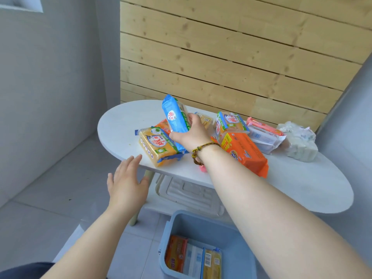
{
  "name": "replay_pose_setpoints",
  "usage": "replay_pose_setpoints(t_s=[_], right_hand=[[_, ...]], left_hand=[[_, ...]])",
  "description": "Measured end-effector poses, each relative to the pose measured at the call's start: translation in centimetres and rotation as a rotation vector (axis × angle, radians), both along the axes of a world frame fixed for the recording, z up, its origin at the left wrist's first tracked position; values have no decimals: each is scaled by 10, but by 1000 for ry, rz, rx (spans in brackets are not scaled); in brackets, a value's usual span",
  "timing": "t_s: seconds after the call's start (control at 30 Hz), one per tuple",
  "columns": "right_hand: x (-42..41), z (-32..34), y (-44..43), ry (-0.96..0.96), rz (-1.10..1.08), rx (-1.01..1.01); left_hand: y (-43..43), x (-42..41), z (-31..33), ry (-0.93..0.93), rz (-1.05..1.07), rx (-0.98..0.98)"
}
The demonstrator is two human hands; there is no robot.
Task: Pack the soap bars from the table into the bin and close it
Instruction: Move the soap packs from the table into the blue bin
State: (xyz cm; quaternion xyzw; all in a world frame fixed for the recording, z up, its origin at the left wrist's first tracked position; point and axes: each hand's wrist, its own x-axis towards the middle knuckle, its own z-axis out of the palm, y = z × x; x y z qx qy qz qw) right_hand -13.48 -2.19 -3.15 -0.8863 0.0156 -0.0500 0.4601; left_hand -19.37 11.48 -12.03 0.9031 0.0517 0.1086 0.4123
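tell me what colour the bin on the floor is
Light blue; the bin shows in the head view, bottom centre.

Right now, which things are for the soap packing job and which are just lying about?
For the job:
soap packs on the table
blue soap pack in the right hand
bin
white lid under the table

Just lying about:
crumpled white wrapping
small pink thing

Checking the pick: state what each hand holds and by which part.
Right hand grips the blue soap pack near its lower end, fingers around its edge. Left hand holds nothing.
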Motion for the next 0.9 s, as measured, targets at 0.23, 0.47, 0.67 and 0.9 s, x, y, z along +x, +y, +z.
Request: replay_pose_setpoints(t_s=[0.23, 0.47, 0.67, 0.9], right_hand=[[-86, -8, -60, 57, 160, 78], [-145, -62, -123, 301, 126, 187], [-152, -127, -160, 449, 13, 144], [-127, -205, -183, 762, -258, 125]], left_hand=[[-34, -47, -15, -291, -251, 140], [-60, -49, -77, 13, -433, 321], [-85, -43, -134, 179, -530, 429], [-96, -42, -185, 382, -603, 513]])
